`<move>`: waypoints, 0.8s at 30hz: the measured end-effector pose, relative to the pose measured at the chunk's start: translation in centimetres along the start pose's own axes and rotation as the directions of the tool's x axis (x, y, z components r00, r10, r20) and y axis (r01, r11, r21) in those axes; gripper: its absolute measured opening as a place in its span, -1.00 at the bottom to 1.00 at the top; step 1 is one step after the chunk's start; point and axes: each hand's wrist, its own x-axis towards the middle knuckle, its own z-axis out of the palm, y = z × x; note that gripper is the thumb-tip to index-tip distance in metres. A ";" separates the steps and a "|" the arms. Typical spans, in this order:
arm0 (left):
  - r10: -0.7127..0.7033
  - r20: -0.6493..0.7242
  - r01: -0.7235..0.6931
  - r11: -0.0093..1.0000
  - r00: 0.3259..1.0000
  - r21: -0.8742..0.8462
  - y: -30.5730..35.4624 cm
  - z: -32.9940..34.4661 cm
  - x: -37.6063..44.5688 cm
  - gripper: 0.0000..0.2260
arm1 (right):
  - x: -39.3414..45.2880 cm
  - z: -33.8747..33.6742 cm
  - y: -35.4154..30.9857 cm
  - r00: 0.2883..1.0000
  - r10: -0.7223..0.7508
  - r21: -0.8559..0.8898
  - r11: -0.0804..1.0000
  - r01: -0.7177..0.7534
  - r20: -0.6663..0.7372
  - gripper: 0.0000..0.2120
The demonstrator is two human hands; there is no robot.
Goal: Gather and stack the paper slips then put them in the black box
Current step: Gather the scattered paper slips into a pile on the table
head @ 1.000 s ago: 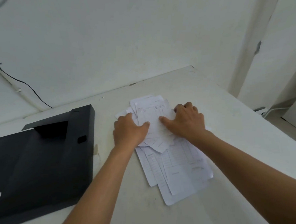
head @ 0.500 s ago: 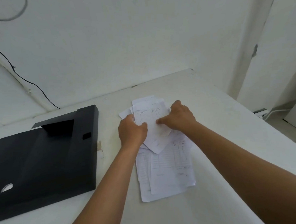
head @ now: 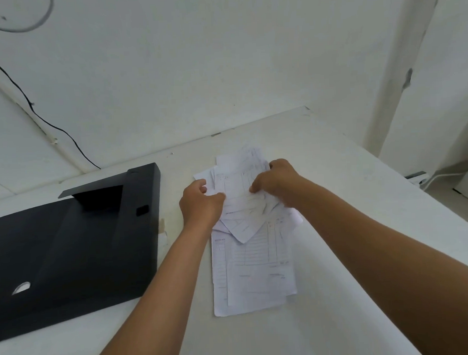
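Both hands sit at the far end of the paper slips [head: 250, 230], which lie on the white table [head: 337, 199] just right of the black box [head: 68, 254]. Left hand [head: 200, 206] is at the left edge of the small upper slips, fingers curled in with the thumb pressed onto the paper; it looks pinched on the pile edge, though how many sheets it grips is hidden. Right hand [head: 279, 180] is on the right edge, thumb and fingers closed on the top slips.

Pile's long axis runs near to far, away from the person. The far slips between the hands are fanned and skewed; the bigger sheets nearer the person lie flatter and roughly squared, untouched.

Key relation: the box lies to the left of the pile, open face up, with its right wall just beside the left wrist. Left hand is the nearer one. Likely the stack needs squaring first, then a leftward carry over that wall.
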 end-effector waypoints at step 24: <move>-0.010 -0.017 0.010 0.999 1.000 0.034 0.4 -0.2 -0.1 -0.87 | -1.8 -1.8 3.6 0.975 -0.204 -0.687 0.722 0.086 -0.093 -0.35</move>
